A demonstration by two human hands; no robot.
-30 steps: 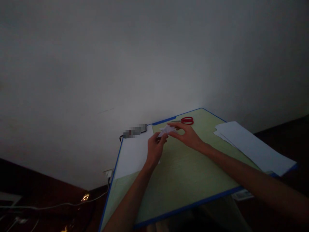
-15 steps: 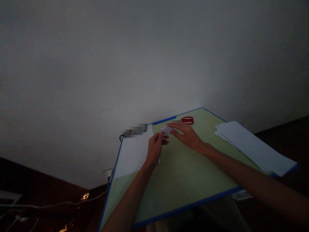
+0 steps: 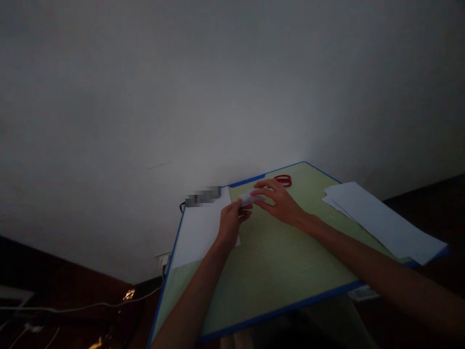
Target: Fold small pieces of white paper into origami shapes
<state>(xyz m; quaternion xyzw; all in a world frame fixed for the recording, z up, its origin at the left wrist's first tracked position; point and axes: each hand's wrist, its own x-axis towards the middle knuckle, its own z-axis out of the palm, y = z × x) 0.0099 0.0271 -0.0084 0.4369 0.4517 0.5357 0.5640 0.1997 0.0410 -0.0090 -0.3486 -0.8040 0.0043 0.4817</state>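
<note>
Between my hands, above the far part of the green table [image 3: 276,261], is a small piece of folded white paper [image 3: 247,198]. My left hand [image 3: 231,220] pinches its left end between thumb and fingers. Curved around its right side, my right hand [image 3: 278,201] has thumb and fingertips at the paper, with the fingers somewhat apart. The exact folded shape is blurred and partly covered by my fingers. Just beyond my right hand lie scissors with red handles [image 3: 286,181]; their blades are hidden behind the hand.
A white sheet [image 3: 198,232] lies on the table's left side, with a pixelated dark object [image 3: 203,196] at its far edge. Several white sheets [image 3: 381,218] are stacked at the right edge. A wall [image 3: 232,97] rises behind; a white cable [image 3: 98,305] runs at lower left.
The folded paper has shifted slightly left and turned flatter. My right hand's fingers have lifted and spread a little, now hiding the scissors' blades. My left hand has moved slightly left.
</note>
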